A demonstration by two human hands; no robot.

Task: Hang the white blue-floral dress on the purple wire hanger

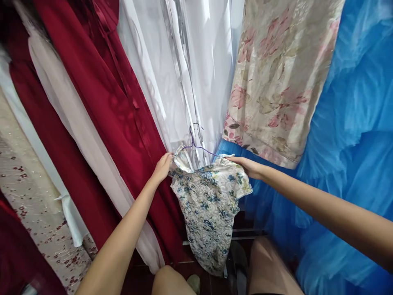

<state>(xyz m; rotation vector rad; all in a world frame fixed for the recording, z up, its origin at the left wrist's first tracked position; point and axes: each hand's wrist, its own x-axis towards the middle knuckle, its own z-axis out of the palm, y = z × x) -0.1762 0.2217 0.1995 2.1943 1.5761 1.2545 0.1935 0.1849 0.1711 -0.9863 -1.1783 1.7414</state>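
Observation:
A short-sleeved floral blouse [211,205], whitish with blue and yellow-green flowers, hangs in front of me on a thin purple wire hanger [193,143]. My left hand [163,167] is closed on its left shoulder, near the neckline. At the other shoulder, the fingers of my right hand [248,166] pinch the fabric by the collar. The hanger's arms run into the neck opening, and its hook stands up against white cloth behind. Folds of the blouse hide some of my fingertips.
Long red dresses [101,102] and a pale pink cloth [76,102] hang at the left. White drapes [211,53] hang behind the blouse. A beige skirt-like garment with pink flowers [282,82] and blue tulle [353,143] fill the right. My knees [172,280] show at the bottom.

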